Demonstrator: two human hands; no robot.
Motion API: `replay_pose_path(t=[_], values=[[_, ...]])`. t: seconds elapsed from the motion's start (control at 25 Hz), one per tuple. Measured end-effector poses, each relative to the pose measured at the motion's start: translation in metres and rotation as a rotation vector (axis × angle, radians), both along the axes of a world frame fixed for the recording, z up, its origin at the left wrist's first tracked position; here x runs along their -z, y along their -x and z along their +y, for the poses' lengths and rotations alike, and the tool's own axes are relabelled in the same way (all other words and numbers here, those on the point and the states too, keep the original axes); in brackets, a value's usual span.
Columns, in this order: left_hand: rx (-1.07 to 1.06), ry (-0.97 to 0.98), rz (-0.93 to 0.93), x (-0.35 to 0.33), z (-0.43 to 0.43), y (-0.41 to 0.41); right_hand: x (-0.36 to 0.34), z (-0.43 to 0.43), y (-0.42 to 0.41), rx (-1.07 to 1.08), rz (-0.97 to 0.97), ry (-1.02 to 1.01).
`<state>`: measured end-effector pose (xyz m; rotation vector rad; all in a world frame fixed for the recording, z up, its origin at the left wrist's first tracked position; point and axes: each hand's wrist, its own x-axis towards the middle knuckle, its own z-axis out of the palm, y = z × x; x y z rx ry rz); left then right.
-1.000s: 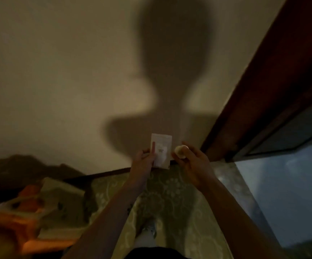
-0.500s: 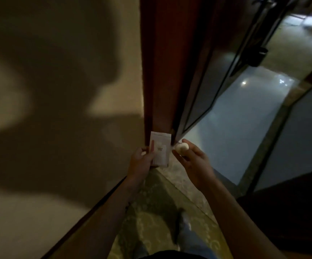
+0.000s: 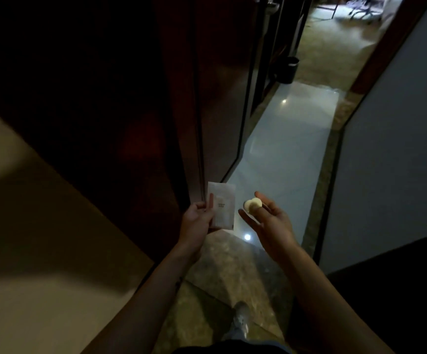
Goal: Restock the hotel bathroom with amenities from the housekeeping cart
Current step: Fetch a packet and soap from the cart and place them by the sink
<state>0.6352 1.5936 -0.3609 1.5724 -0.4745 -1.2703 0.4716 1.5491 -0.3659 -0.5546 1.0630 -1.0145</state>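
Head view shows the person in a dim doorway with both arms stretched forward and low. The left hand [image 3: 198, 218] pinches a white sachet [image 3: 221, 206] by its lower left edge, with the thumb on the printed face and the other fingers behind, so the flat packet stands upright and its label faces the eyes. I judge it is held this way so it does not bend and can be read. The right hand [image 3: 271, 222] is turned palm up, and its thumb and fingertips nip the pale round pieces [image 3: 252, 204], which look like two small discs pressed together. Whether they are soaps or caps I cannot tell. The other fingers are loosely spread under them like a small cup, probably to catch them if they slip. Both amenities are therefore in the hands, in the air in front of the body, apart from each other and not yet put anywhere. On the left stands a dark wooden door [image 3: 181, 103]. Ahead runs a glossy tiled floor [image 3: 286, 149], and a black bin [image 3: 287, 70] stands far at its end. One shoe [image 3: 240, 319] is on the patterned carpet [image 3: 232, 272], so the person seems to be stepping inside.
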Motion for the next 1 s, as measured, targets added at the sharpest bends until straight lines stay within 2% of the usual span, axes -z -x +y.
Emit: replay_pose_path(t=[0.2, 0.52, 0.8, 1.0], values=[[0.066, 0.023, 0.019, -0.006, -0.116, 0.043, -0.010, -0.106, 0.044, 0.062, 0.058, 0.023], [0.249, 0.020, 0.042, 0.016, -0.309, 0.084, 0.009, -0.269, 0.088, 0.231, -0.005, 0.005], [0.374, 0.055, 0.130, 0.016, -0.521, 0.083, -0.005, -0.450, 0.080, 0.435, 0.015, 0.005], [0.453, 0.094, 0.122, -0.003, -0.636, 0.090, -0.021, -0.549, 0.082, 0.534, -0.001, 0.025]])
